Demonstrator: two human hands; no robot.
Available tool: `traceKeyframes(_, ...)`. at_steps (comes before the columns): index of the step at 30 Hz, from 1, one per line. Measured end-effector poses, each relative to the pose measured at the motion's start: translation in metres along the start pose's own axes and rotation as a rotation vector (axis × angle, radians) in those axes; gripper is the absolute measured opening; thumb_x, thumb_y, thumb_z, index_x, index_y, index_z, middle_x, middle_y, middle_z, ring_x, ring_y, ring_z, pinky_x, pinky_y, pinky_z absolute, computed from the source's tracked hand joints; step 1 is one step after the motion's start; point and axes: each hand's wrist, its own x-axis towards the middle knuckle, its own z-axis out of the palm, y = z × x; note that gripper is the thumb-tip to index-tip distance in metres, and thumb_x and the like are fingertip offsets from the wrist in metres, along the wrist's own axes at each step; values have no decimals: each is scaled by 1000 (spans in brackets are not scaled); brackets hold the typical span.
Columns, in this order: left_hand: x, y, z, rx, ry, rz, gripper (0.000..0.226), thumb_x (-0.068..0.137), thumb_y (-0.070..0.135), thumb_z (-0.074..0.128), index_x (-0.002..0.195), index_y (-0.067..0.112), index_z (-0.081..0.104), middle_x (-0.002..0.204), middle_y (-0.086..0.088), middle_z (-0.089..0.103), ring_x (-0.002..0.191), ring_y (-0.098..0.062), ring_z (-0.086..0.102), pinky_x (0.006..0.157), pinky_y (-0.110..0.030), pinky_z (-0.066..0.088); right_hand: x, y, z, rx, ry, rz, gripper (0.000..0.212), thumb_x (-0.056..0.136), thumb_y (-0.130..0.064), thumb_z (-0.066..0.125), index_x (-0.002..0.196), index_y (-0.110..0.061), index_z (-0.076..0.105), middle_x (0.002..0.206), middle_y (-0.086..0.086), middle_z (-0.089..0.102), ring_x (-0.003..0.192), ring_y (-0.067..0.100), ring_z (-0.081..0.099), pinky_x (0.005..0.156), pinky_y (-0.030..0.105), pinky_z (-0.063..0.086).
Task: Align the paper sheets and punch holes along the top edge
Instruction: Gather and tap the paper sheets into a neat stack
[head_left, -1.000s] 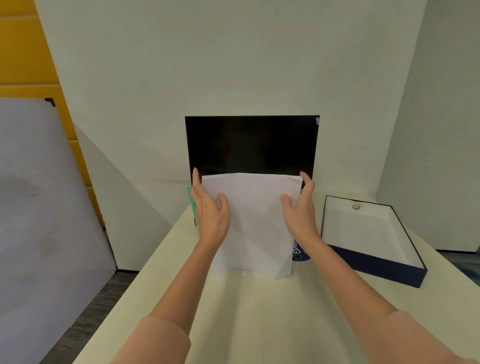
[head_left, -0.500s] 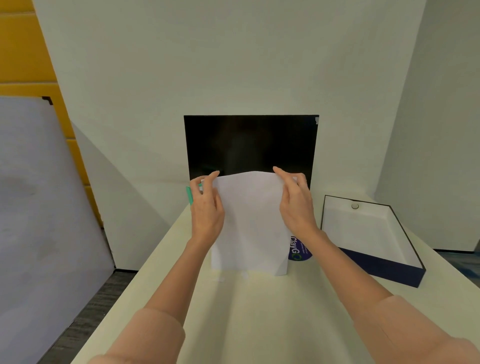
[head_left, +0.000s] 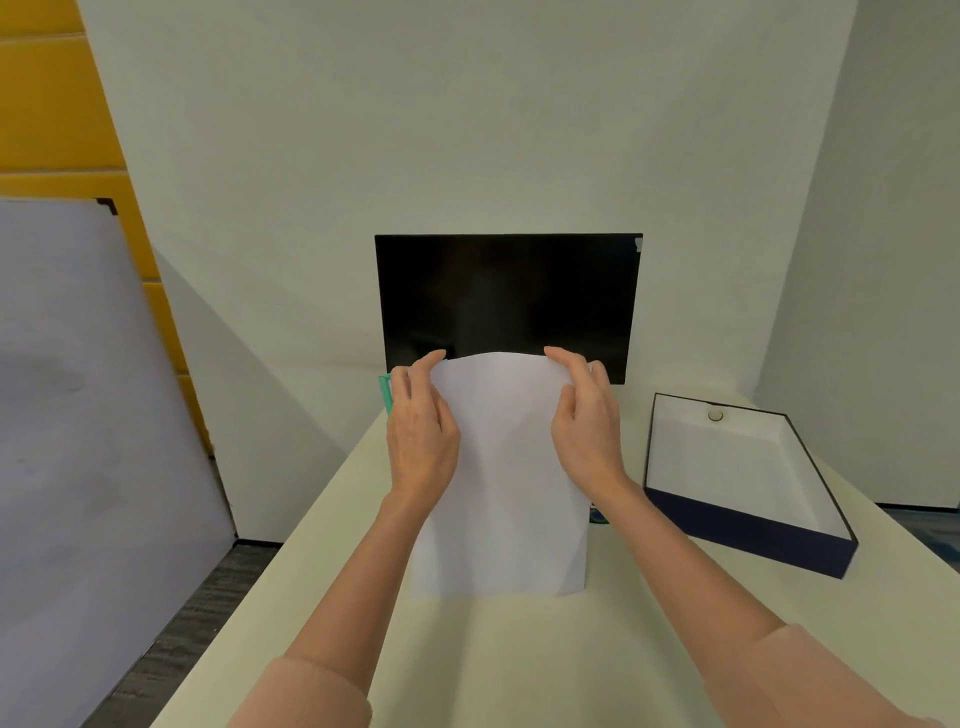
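- Two forearms in salmon-pink knitted sleeves (head_left: 306, 693) reach forward over the pale cream tabletop (head_left: 498, 660).
- The white paper sheets (head_left: 506, 483) stand on end on that tabletop, their bottom edge resting on it and their top edge bowed into a gentle arch.
- The left hand (head_left: 421, 436) grips the sheets at their upper left side, its fingers curled round the top corner and pinching the paper.
- The right hand (head_left: 587, 431) holds the upper right side in the same way, fingers bent over the top edge and closed on the paper.
- A mint-green object (head_left: 385, 392) peeps out just behind the left hand; what it is cannot be told.
- To the right, well apart from the sheets, lies an open navy-blue box with a white lining (head_left: 748, 530), a small round item (head_left: 715, 414) inside near its far wall.
- Behind the sheets a dark rectangular screen (head_left: 509, 291) stands against the pale wall.
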Motion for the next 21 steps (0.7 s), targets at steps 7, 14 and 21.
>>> traceKeyframes(7,10,3,-7,-15,14,35,42,95,0,38,132,17,47,116,-6,47,75,-18,50,60,-13,39,6,-3,1,-4,-15,-6,49,95,4,35,135,-20,49,108,-1,46,85,4,48,69,-3,36)
traceKeyframes(14,8,-5,-6,-31,0,24,42,95,0,38,132,18,47,115,-4,48,77,-16,50,69,-17,38,2,-2,4,-12,-23,14,49,95,6,35,135,-18,49,113,3,48,94,10,47,71,-3,37)
traceKeyframes(21,9,-6,-10,-178,11,-33,61,94,-1,38,148,25,24,147,3,39,123,-10,48,100,-2,32,2,-6,4,13,-7,2,48,94,8,36,131,-18,49,118,5,48,102,11,46,72,-3,36)
